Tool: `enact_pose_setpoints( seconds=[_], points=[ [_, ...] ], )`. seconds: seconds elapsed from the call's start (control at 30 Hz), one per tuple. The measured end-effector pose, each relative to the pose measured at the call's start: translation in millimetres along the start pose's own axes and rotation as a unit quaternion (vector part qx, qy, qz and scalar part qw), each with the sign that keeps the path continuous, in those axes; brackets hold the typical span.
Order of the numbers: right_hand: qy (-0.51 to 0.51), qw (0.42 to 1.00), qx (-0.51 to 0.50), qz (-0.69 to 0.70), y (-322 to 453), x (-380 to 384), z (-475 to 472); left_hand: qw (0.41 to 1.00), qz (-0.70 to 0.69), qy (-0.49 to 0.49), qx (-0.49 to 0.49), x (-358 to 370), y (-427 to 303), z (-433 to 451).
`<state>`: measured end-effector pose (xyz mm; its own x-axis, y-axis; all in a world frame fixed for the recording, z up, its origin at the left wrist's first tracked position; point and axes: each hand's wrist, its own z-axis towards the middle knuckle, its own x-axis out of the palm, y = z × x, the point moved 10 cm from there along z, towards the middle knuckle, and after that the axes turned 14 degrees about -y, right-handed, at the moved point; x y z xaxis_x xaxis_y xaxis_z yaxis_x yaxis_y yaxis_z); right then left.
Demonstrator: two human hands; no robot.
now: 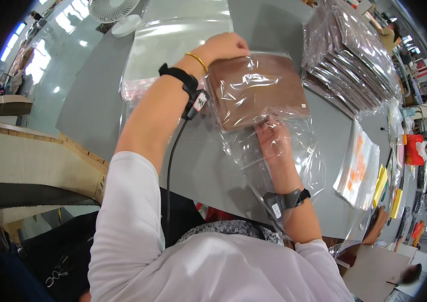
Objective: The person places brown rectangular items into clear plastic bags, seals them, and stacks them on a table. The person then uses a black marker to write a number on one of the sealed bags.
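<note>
A flat brown item (259, 88), perhaps leather or fabric, lies inside a clear plastic bag (300, 151) on the grey table. At the item's far left corner, my left hand (226, 46) has its curled fingers closed on the bag's edge. My right hand (274, 137) is inside the loose, open part of the bag, with its fingertips at the item's near edge; some of them are hidden beneath that edge. A small pale sticker is on the item's near right corner. Beside the left forearm lies a stack of clear plastic bags (175, 45).
A tall stack of bagged brown items (353, 56) stands at the far right. Printed plastic bags (359, 166) lie nearer on the right. A white fan (126, 25) stands at the far left. A black cable (169, 170) hangs from the left wrist device. Other people are nearby.
</note>
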<state>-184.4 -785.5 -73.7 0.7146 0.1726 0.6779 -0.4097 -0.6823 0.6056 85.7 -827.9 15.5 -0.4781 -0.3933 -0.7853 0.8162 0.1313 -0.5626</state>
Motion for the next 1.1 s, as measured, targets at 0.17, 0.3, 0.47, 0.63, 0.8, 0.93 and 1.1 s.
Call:
enact_pose_setpoints(
  seconds=[0.17,0.3,0.47,0.63,0.8,0.93,1.1],
  points=[
    [0.002,0.999,0.038,0.006,-2.1,2.6,-6.2,0.996,-0.010,-0.025,-0.079,-10.5,16.0,-0.1],
    [0.010,1.000,0.022,-0.014,2.4,23.2,-5.6,0.982,-0.157,0.051,-0.089,9.6,12.3,-1.8],
    [0.051,0.979,-0.007,-0.197,16.3,22.6,-30.5,0.944,0.037,-0.309,0.110,-60.7,-78.3,-60.6],
    [0.088,0.596,-0.436,-0.669,55.0,45.1,-84.8,0.850,-0.152,-0.108,0.493,-13.4,-277.5,-271.9],
    [0.164,0.434,-0.551,-0.694,27.2,73.3,-93.7,0.804,0.065,-0.067,0.588,69.4,-357.4,-380.4],
    [0.196,0.375,-0.567,-0.706,7.5,73.4,-88.8,0.864,0.185,0.034,0.467,115.0,-337.7,-385.2],
    [0.152,0.323,-0.537,-0.764,-14.0,92.7,-53.6,0.821,0.280,0.057,0.495,133.9,-336.6,-398.3]
  ],
)
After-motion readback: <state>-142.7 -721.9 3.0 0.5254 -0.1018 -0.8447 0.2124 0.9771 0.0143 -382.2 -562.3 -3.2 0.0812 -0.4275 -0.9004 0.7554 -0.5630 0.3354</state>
